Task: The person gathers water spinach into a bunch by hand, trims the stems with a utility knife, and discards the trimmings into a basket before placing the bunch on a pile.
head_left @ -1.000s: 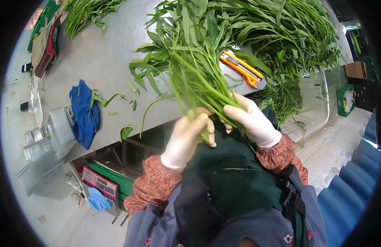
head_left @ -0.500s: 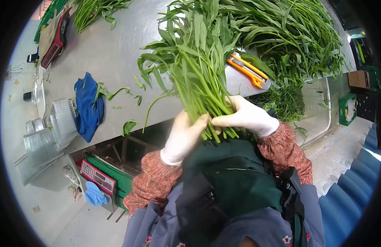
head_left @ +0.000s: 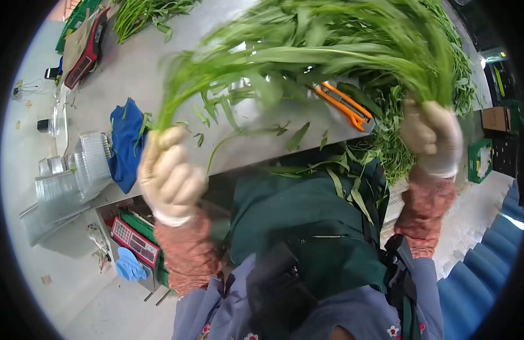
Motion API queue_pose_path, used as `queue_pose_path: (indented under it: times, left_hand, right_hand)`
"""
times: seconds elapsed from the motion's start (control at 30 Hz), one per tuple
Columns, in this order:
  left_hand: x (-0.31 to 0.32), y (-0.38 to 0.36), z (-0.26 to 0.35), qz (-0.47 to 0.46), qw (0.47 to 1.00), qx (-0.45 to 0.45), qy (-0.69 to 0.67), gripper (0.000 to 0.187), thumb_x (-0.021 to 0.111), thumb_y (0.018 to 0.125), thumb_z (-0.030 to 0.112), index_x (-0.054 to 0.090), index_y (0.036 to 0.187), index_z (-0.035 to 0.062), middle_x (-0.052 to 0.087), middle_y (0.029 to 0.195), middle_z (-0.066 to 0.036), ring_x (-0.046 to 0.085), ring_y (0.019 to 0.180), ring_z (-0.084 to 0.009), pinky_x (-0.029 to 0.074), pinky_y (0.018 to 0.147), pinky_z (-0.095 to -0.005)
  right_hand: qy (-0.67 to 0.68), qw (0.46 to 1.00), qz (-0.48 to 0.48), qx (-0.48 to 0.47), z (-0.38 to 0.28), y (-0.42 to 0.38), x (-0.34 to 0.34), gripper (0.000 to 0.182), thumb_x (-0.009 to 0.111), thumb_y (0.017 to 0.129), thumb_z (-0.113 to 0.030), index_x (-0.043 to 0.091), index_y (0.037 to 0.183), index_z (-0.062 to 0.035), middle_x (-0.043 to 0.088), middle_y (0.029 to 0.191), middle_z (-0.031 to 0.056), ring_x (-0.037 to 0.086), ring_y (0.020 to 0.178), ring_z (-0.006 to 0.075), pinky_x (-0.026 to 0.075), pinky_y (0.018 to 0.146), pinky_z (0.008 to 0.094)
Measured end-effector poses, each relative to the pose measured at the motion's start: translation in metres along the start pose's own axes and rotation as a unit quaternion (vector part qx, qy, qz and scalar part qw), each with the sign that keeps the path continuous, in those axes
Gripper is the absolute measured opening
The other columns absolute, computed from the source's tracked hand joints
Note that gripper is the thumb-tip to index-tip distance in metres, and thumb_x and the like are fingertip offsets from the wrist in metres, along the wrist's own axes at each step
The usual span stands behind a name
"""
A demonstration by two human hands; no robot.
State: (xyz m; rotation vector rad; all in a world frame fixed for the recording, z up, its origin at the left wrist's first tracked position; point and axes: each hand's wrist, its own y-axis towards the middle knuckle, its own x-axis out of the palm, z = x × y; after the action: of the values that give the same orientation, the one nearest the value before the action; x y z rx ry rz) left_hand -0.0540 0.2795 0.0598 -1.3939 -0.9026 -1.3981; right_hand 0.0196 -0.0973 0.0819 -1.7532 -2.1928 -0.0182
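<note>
Both hands wear white gloves and are raised wide apart over the front of the metal table [head_left: 239, 153]. My left hand [head_left: 172, 175] is closed around the stem ends of a bunch of water spinach [head_left: 174, 85]. On the far right, my right hand [head_left: 433, 136], blurred, is closed on the stems of another bunch of water spinach [head_left: 437, 76]. Their leaves sweep together in a smeared arc between the hands. Beneath the arc lies an orange cutter knife [head_left: 344, 106]. Loose leaves and stem pieces are scattered on the table and on my dark green apron [head_left: 284, 198].
A blue cloth [head_left: 125, 156] lies at the table's left edge, beside stacked clear plastic trays [head_left: 61, 190]. A red scale [head_left: 87, 56] stands back left, near more greens [head_left: 137, 20]. Another red scale [head_left: 134, 242] sits below. Heaped greens [head_left: 386, 147] hang over the right edge.
My hands were together on one bunch of stems before me. They have moved apart, left and right, each with part of it. Leaves now lie on the apron.
</note>
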Motion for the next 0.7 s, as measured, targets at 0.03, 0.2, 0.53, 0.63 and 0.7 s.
queue_pose_path:
  times: [0.03, 0.2, 0.53, 0.63, 0.7]
  left_hand:
    - [0.006, -0.006, 0.016, -0.046, 0.998, 0.042, 0.015, 0.017, 0.035, 0.104, 0.023, 0.039, 0.099, 0.0068, 0.037, 0.053, 0.002, 0.032, 0.031, -0.0082, 0.022, 0.03, -0.0246]
    - [0.033, -0.021, 0.055, -0.096, 0.966, 0.191, 0.144, 0.017, 0.041, 0.104, 0.022, 0.042, 0.098, 0.0063, 0.04, 0.053, 0.001, 0.036, 0.035, -0.0088, 0.027, 0.035, -0.0254]
    - [0.03, 0.051, -0.066, 0.109, 0.77, 0.059, 0.625, 0.041, 0.057, 0.098, 0.028, 0.056, 0.121, -0.0056, 0.067, 0.078, -0.004, 0.062, 0.07, -0.0103, 0.049, 0.066, -0.0259]
    - [-0.005, 0.046, -0.104, 0.19, 0.826, 0.019, 0.531, 0.041, 0.058, 0.098, 0.029, 0.057, 0.119, -0.0069, 0.067, 0.091, -0.007, 0.062, 0.082, -0.0144, 0.05, 0.08, -0.0315]
    - [-0.025, 0.035, -0.115, 0.185, 0.843, -0.037, 0.503, 0.039, 0.062, 0.096, 0.028, 0.058, 0.118, -0.0036, 0.066, 0.097, -0.005, 0.061, 0.087, -0.0126, 0.049, 0.08, -0.0291]
  right_hand:
    - [0.02, 0.995, -0.033, -0.089, -0.005, -0.002, -0.03, 0.031, 0.054, 0.096, -0.024, 0.057, 0.071, -0.0061, 0.049, 0.056, -0.0077, 0.033, 0.038, 0.0008, 0.019, 0.033, 0.0196]
    - [0.187, 0.96, -0.002, -0.211, -0.069, -0.021, -0.112, 0.035, 0.045, 0.102, -0.021, 0.05, 0.123, 0.0064, 0.039, 0.066, -0.0068, 0.032, 0.048, -0.0001, 0.027, 0.048, 0.0198]
    - [-0.153, 0.986, 0.007, -0.064, 0.026, 0.006, 0.065, 0.031, 0.054, 0.099, -0.027, 0.062, 0.109, 0.0004, 0.066, 0.097, 0.0061, 0.062, 0.082, 0.0139, 0.05, 0.072, 0.0269]
    - [0.156, 0.974, -0.086, 0.142, 0.078, 0.012, 0.094, 0.032, 0.053, 0.099, -0.027, 0.06, 0.117, -0.0009, 0.065, 0.102, 0.0049, 0.061, 0.091, 0.0124, 0.05, 0.08, 0.0303]
    - [0.125, 0.982, -0.088, 0.109, 0.111, 0.013, 0.088, 0.035, 0.053, 0.099, -0.027, 0.058, 0.122, -0.001, 0.064, 0.108, 0.005, 0.058, 0.098, 0.011, 0.047, 0.087, 0.0283]
